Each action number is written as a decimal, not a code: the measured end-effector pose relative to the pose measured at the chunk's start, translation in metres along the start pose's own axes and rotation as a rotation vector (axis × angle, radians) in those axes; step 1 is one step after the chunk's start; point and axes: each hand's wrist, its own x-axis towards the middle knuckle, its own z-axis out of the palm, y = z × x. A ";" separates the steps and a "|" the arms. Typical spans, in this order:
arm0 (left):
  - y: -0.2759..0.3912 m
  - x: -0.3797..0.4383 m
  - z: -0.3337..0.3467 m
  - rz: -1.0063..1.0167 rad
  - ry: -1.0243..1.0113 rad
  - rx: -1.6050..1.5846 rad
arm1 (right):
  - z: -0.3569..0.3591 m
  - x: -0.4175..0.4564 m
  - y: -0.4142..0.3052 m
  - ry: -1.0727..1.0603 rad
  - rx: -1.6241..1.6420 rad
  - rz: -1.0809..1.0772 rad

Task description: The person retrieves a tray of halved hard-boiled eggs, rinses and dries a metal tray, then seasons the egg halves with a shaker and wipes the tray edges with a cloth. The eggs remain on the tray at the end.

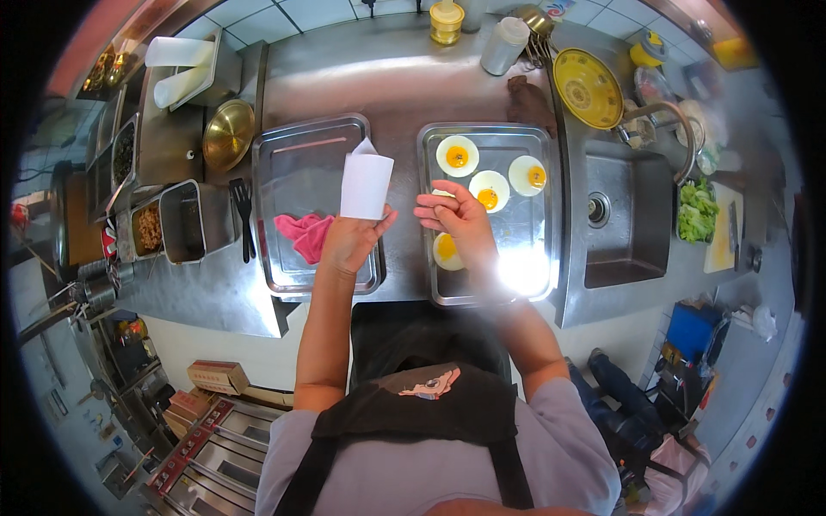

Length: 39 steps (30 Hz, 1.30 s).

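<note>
My left hand (352,245) grips a white paper piece (366,187) with a pointed flap at its top; whether it is folded or rolled, I cannot tell. Beneath it lies the left metal tray (303,168), where a pink cloth (303,235) rests beside my wrist. Over the right metal tray (516,232) is my right hand (461,219), its fingers loosely curled and slightly apart, with nothing visible in them. Several round eggs with yellow yolks lie in that tray, among them one egg (457,156) at the back left. My right hand partly hides others.
At right are a sink (626,219) with a curved faucet (690,145), a yellow bowl (587,87) and lettuce (698,209). A black slotted spatula (242,219) and metal food containers (183,222) stand left. Squeeze bottles (505,45) line the back. Another person (671,464) is behind, at lower right.
</note>
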 end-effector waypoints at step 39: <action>0.017 0.020 0.012 0.209 -0.133 0.554 | 0.046 0.050 -0.008 -0.128 -1.013 -0.516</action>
